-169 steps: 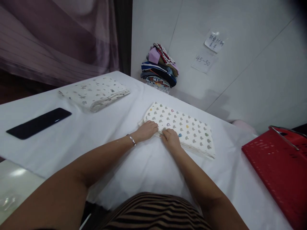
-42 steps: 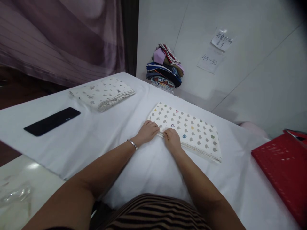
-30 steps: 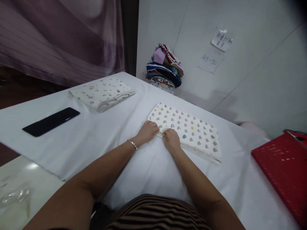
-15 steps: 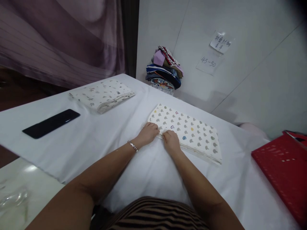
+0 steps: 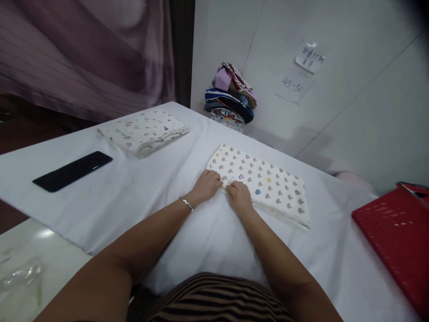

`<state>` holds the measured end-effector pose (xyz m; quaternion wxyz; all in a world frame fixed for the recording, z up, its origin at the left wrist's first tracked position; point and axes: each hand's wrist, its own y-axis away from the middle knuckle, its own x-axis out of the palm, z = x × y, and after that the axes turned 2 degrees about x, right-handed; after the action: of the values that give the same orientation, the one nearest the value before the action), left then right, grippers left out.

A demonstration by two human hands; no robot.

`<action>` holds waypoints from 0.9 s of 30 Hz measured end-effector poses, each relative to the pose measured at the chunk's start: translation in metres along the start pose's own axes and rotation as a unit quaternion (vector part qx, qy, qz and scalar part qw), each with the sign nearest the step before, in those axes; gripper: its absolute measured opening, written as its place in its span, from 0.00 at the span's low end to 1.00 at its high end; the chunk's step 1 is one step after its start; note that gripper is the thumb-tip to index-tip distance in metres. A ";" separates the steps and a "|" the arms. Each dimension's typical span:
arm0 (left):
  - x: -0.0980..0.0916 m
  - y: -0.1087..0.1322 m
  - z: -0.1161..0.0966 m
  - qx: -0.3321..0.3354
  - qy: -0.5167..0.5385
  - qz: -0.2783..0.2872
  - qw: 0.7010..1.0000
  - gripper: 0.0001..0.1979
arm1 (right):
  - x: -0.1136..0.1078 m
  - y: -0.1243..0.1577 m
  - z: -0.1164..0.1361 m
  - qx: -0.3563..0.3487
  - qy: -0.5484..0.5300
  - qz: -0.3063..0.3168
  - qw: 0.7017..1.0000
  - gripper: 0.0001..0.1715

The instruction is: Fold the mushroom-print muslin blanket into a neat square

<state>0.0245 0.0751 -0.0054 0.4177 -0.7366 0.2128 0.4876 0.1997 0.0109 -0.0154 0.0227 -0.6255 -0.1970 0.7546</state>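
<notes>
**Patterned cloth point(image 5: 264, 174) folded flat on the white table point(image 5: 150, 179)!**

Right in front of the person it lies, and here's the left hand point(image 5: 207, 184) over its near-left corner, fingers close together, grip impossible to tell. Just beside, the right hand point(image 5: 240, 195) pinches the near edge! Out left, a second folded cloth point(image 5: 144, 129) and a flat black slab point(image 5: 73, 171); far right, a red basket point(image 5: 395, 232).

The left hand point(image 5: 208, 185) rests its fingers on the near edge of a folded mushroom-print cloth point(image 5: 263, 181); the right hand point(image 5: 240, 196), just beside, pinches the same edge. The cloth lies near the wall-side edge of the white-covered worktop point(image 5: 157, 183). A folded leaf-print cloth point(image 5: 144, 131) lies near the far corner, a red basket point(image 5: 397, 237) at the right end.
</notes>
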 end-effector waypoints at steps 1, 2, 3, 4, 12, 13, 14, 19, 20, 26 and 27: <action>0.000 0.000 0.000 -0.005 0.004 0.001 1.000 0.15 | -0.001 0.000 0.000 -0.001 0.000 0.001 1.000 0.16; 0.000 0.001 -0.001 -0.009 0.007 0.002 1.000 0.16 | -0.001 0.000 0.000 -0.001 0.000 0.003 1.000 0.16; -0.001 0.001 -0.001 -0.010 0.009 0.003 1.000 0.16 | -0.002 -0.001 0.000 0.000 -0.001 0.005 1.000 0.16; -0.001 0.002 -0.001 -0.008 0.011 0.004 1.000 0.16 | -0.002 -0.001 0.001 0.001 -0.001 0.006 1.000 0.16; -0.003 0.009 0.001 0.002 0.017 0.013 1.000 0.14 | -0.008 0.000 0.004 -0.012 0.021 0.021 0.999 0.17; -0.002 0.009 0.001 0.002 0.014 0.015 1.000 0.14 | -0.009 0.001 0.004 -0.013 0.024 0.023 0.999 0.16; -0.002 0.010 0.001 0.002 0.010 0.016 1.000 0.14 | -0.009 0.002 0.004 -0.013 0.026 0.025 0.999 0.16; -0.001 0.011 0.004 0.005 0.013 0.003 1.000 0.14 | -0.008 0.004 0.003 -0.005 -0.003 0.017 1.000 0.14; -0.002 0.011 0.004 0.000 0.017 -0.002 1.000 0.14 | -0.008 0.004 0.003 0.004 -0.020 0.013 1.000 0.13; 0.000 0.010 0.004 -0.017 0.024 -0.008 1.000 0.13 | -0.007 -0.003 0.002 0.087 -0.111 0.012 0.990 0.11; 0.000 0.009 0.004 -0.021 0.025 -0.007 0.999 0.12 | -0.007 -0.005 0.003 0.092 -0.112 0.020 0.989 0.10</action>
<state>0.0155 0.0732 -0.0097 0.4006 -0.7585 0.2075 0.4702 0.1977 0.0124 -0.0065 0.0431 -0.5361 -0.1153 0.8351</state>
